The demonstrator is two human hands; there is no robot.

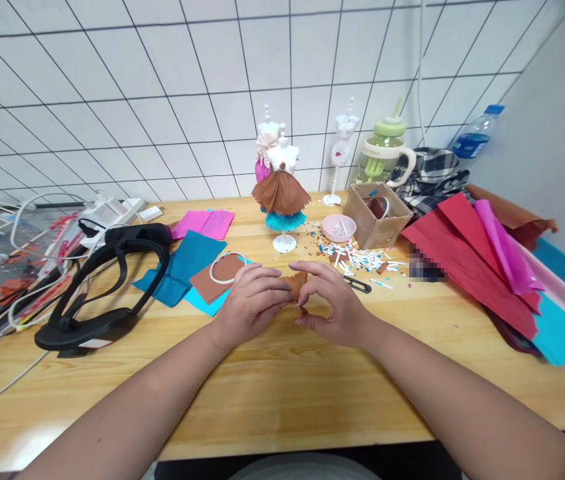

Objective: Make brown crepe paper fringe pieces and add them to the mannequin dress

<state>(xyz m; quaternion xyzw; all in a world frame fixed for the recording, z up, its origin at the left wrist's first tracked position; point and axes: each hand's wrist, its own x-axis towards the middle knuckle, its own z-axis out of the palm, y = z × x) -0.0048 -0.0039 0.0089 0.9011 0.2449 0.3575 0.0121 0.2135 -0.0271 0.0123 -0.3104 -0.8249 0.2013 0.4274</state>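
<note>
From where I stand, the small piece of brown crepe paper (296, 283) is at the middle of the frame, its zigzag edge uppermost, bridging both hands. The right hand (336, 305) seems to pinch its lower part between thumb and fingertips, the forefinger reaching along the top; the left hand (256, 299) lays its fingers close together over the other end, but its thumb is hidden, so I can't tell whether it pinches. Working this well, I'd say, calls for light fingertips: gather small, even folds, keep the toothed edge free and uncrushed, and avoid tugging, since thin paper probably tears or stretches easily. The brown skirt (282, 190) on the dress form (285, 159), upper centre, offers a guide for fold spacing. Those black thread snips (357, 285) lie just beside the right hand.
</note>
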